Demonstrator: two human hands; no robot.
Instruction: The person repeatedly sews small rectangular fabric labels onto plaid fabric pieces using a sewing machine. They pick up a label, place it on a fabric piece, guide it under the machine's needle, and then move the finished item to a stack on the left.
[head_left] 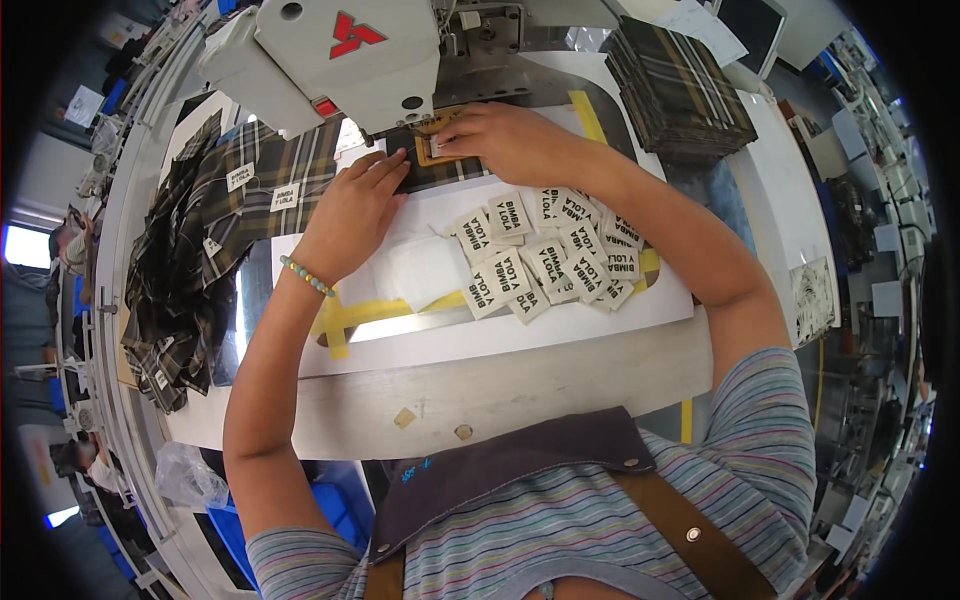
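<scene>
My left hand (352, 215), with a beaded bracelet on its wrist, lies with outstretched fingers on the plaid fabric (305, 165) beside the sewing machine's head (340, 60). At the brown frame (424, 158) under the machine, my right hand (515, 145) has its fingers drawn together at a small white label (435, 147). The fingers partly cover that label. Several printed white fabric labels (545, 265) lie in a loose heap on the white work surface (400, 348), below my right forearm. More labels are attached to the plaid fabric at the left.
A tall stack of folded plaid pieces (680, 90) stands at the far right. Crumpled plaid fabric (165, 270) hangs over the table's left side. Yellow tape (400, 308) edges the work area. A blue bin (335, 515) and a clear plastic bag (190, 477) sit below at the left.
</scene>
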